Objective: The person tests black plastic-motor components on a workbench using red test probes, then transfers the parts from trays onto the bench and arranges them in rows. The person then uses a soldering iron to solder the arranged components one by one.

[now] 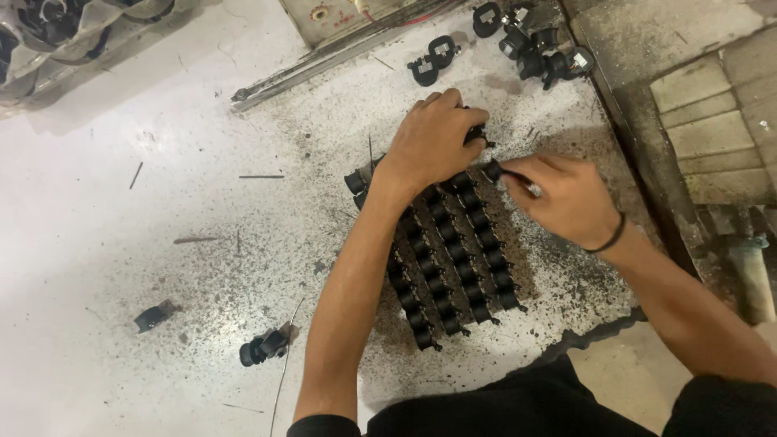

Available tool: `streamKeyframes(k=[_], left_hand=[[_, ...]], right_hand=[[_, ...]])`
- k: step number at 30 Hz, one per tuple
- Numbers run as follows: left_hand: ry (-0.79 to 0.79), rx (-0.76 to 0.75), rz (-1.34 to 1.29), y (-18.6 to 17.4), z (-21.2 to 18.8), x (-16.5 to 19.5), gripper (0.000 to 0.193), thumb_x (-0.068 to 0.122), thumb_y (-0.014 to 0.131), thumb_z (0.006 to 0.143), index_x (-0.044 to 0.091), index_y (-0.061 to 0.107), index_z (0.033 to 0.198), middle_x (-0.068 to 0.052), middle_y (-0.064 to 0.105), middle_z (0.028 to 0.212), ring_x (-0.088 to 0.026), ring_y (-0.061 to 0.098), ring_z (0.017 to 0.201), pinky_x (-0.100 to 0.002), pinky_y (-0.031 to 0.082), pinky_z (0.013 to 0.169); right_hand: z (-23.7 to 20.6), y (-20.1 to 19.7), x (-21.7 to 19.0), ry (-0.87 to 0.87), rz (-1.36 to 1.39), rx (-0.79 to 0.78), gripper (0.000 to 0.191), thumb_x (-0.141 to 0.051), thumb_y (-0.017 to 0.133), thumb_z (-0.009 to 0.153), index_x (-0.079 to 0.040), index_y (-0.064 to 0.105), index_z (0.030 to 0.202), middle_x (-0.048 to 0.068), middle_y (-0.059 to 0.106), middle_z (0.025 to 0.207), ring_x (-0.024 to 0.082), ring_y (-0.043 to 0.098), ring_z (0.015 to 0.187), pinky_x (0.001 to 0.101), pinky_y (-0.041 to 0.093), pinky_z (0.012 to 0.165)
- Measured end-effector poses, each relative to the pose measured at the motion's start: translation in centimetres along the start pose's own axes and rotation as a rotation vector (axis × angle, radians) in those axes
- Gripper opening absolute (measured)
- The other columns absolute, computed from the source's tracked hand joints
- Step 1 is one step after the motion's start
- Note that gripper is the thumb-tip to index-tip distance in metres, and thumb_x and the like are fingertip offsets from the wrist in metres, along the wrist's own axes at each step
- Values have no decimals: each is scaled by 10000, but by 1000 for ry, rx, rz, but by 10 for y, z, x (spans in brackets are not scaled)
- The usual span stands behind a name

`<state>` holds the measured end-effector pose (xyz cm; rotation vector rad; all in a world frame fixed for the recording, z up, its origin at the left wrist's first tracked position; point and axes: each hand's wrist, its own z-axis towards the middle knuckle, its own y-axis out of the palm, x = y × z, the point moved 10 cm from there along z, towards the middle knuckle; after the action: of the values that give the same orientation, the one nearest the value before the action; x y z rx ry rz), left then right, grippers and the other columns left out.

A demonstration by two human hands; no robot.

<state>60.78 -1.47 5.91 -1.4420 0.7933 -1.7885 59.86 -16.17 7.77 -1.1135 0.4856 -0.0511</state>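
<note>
Fingers [518,171] of right hand [566,198] pinched on small black part [492,169] at top right of rows of black parts [453,251], frame centre | left hand [433,142] pressed flat, fingers together, on rows' upper end | loose black parts [534,40] top right | stray black pieces [263,348] lower left on speckled white table [121,243]

Black parts [453,243] lie in rows on a white table [105,243] speckled with dark grit. At 12 o'clock, more black parts [534,40] carry small white patches. The right hand [566,198] wears a black wristband [611,237]. Sleeves [518,409] black.
</note>
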Motion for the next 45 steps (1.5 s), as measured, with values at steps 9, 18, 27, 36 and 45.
streamKeyframes(k=[9,18,27,36,45], left_hand=[[-36,-66,-24,0,0,1,342,264,766,842,149,744,1162,-166,666,1033,-380,651,1032,-484,511,922],[-83,-136,17,0,-6,14,634,403,834,731,151,666,1287,-193,640,1077,-401,610,1075,-505,481,956],[-101,-117,60,10,-5,12,538,349,811,745,176,716,1245,-182,636,1079,-371,613,1087,-486,491,981],[-87,-171,100,10,-7,18,605,399,803,782,184,657,1328,-174,618,1152,-376,593,1152,-500,475,1012],[-83,-215,137,14,-14,34,944,487,866,678,91,492,1449,-241,566,1208,-417,523,1182,-531,422,1020]], right_hand=[[51,-23,26,27,-435,182,296,-289,785,982,-8,737,1062,149,741,1081,231,707,824,335,525,665],[34,-15,32,54,-452,62,289,-191,847,760,-37,717,967,112,729,999,274,686,962,442,469,888],[-30,-2,4,117,228,118,164,-156,810,910,-23,725,953,119,760,986,216,719,787,296,550,653],[42,-38,41,41,-641,225,285,-236,781,965,-26,731,1151,114,761,1114,238,643,983,416,461,854],[12,-13,67,390,56,-24,254,-140,732,909,-59,707,1148,97,720,1054,211,647,983,382,507,865]])
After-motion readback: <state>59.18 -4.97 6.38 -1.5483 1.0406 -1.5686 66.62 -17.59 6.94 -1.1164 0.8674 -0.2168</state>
